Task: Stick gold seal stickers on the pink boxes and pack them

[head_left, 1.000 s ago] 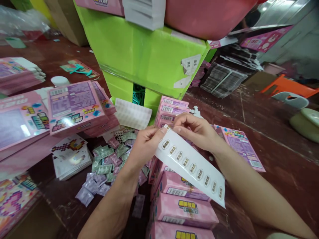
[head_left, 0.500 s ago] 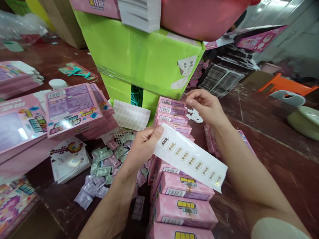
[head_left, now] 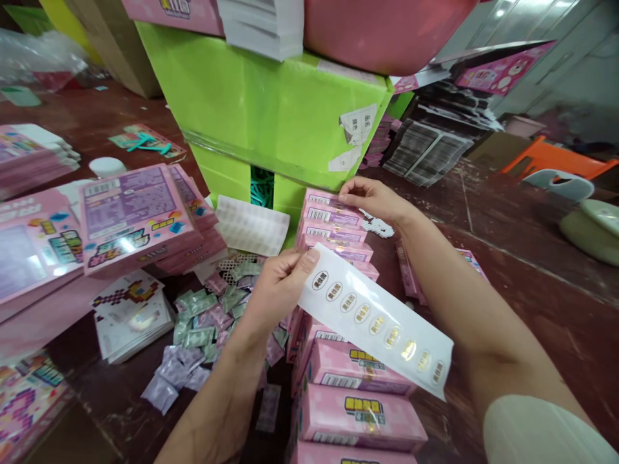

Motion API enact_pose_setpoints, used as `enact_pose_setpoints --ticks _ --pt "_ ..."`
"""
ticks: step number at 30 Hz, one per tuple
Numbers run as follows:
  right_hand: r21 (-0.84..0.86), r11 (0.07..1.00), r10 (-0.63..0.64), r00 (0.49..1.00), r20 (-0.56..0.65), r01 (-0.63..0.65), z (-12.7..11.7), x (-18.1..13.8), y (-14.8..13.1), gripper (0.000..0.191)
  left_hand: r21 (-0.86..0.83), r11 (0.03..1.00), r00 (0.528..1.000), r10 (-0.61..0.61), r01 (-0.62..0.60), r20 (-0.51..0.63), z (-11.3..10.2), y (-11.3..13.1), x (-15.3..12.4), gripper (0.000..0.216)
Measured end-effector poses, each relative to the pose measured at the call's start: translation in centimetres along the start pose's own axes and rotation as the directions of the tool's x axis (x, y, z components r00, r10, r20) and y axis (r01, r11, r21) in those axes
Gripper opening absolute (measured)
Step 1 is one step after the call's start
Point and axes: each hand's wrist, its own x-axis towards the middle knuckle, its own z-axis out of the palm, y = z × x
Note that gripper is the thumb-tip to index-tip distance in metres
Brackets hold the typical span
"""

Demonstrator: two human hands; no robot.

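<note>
My left hand pinches the near end of a white backing strip that carries a row of oval stickers. The strip hangs over a row of pink boxes standing on edge. My right hand is stretched out to the far end of that row, with its fingertips pressed down on the top edge of the farthest pink box. Whether a sticker lies under those fingertips is hidden.
A big green carton stands just behind the boxes. Stacks of flat pink boxes lie at the left. Several small foil packets and printed leaflets are scattered on the dark red table.
My right hand left the sticker strip, moved away to the far right, then came down onto the farthest pink box. The left hand kept hold of the strip.
</note>
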Motion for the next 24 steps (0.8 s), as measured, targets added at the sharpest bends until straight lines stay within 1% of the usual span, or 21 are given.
enact_pose_setpoints --ticks 3,6,10,12,13,15,16,17,19,20,22,24 --pt "0.002 1.0 0.013 1.0 -0.024 -0.013 0.4 0.4 0.1 0.043 -0.028 1.0 1.0 -0.008 0.008 0.014 -0.1 0.2 0.0 0.048" --pt "-0.028 0.999 0.024 0.998 -0.059 -0.026 0.9 0.7 0.7 0.046 -0.01 1.0 1.0 0.015 -0.015 0.006 -0.1 0.4 -0.1 0.047" --pt "-0.06 0.998 0.003 0.996 -0.088 -0.009 1.2 0.5 1.2 0.047 0.003 1.0 1.0 0.016 -0.016 0.014 -0.3 0.6 -0.2 0.046" --pt "-0.01 1.0 0.006 0.994 -0.108 -0.007 1.3 0.1 1.1 0.053 0.004 1.0 1.0 0.026 -0.026 0.017 -0.5 0.5 -0.2 0.046" --pt "0.038 0.999 0.026 0.994 -0.11 -0.022 1.4 -0.1 0.9 0.06 0.008 0.999 0.999 0.038 -0.038 0.012 -0.6 0.4 -0.2 0.047" --pt "0.141 0.985 0.112 0.99 -0.083 -0.1 1.5 -0.6 0.3 0.075 0.014 0.998 0.998 0.06 -0.06 -0.007 -0.8 0.4 -0.2 0.049" --pt "0.179 0.97 0.176 0.984 -0.04 -0.166 1.6 -0.9 -0.1 0.078 0.013 0.998 0.998 0.065 -0.064 -0.015 -0.9 0.4 -0.2 0.05" --pt "0.2 0.949 0.245 0.969 0.02 -0.244 1.7 -1.2 -0.5 0.074 0.004 0.998 0.998 0.067 -0.067 -0.022 -0.9 0.5 -0.2 0.051" --pt "0.203 0.901 0.364 0.923 0.127 -0.383 1.7 -1.6 -1.3 0.053 -0.036 0.997 0.997 0.072 -0.074 -0.04 -1.1 1.2 -0.6 0.051" --pt "0.193 0.883 0.404 0.901 0.157 -0.429 1.7 -1.7 -1.6 0.043 -0.063 0.994 0.994 0.082 -0.086 -0.066 -1.4 1.7 -1.0 0.051" --pt "0.143 0.873 0.444 0.881 0.162 -0.466 1.6 -1.9 -2.1 0.033 -0.114 0.986 0.98 0.105 -0.125 -0.168 -2.4 3.0 -2.9 0.05" --pt "0.077 0.882 0.45 0.879 0.155 -0.465 1.5 -2.0 -2.4 0.033 -0.157 0.977 0.958 0.1 -0.146 -0.269 -4.3 4.4 -6.4 0.046"
